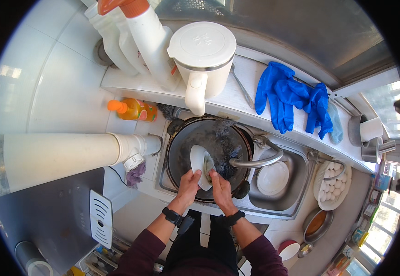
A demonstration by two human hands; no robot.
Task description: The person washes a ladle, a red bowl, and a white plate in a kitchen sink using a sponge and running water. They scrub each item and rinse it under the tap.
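Observation:
Over a large dark pan (181, 152) in the left sink basin, a white bowl (196, 158) is tipped on its side, its opening facing right. My left hand (190, 186) grips its outside near the lower edge. My right hand (221, 187) is closed at the bowl's open side, thumb at the rim. By those fingers is something pale greenish (208, 164); I cannot tell whether it is a cloth or the bowl's stained inside. Dark scrubbing mesh (227, 154) lies in the pan behind the bowl, beside the metal faucet (257, 162).
A white plate (273, 178) sits in the right sink basin (296, 179). The ledge holds a cream lidded jug (203, 60), a spray bottle (151, 46) and blue gloves (292, 96). Left are an orange bottle (138, 110) and a thick pipe (62, 156); right, an egg basket (321, 188).

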